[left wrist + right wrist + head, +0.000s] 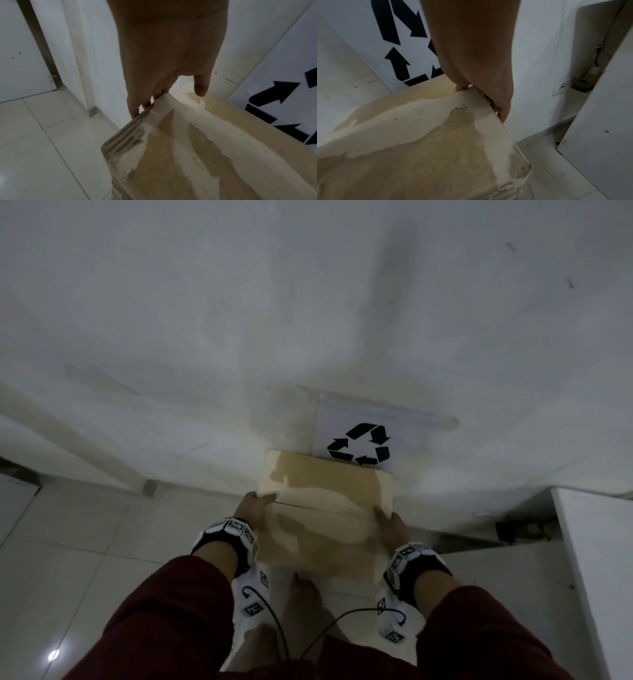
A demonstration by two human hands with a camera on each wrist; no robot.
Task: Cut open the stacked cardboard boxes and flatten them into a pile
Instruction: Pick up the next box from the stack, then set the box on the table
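Flattened tan corrugated cardboard stack [322,515], surface paper torn in pale patches, is gripped at opposite edges by left hand [253,510] and right hand [390,525].

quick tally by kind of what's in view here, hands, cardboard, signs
Bare hands: 2, left hand and right hand, each with a grip on a side edge.
Stack of flattened tan cardboard: 1.
White paper sign with black recycling arrows: 1.
Total: 4.
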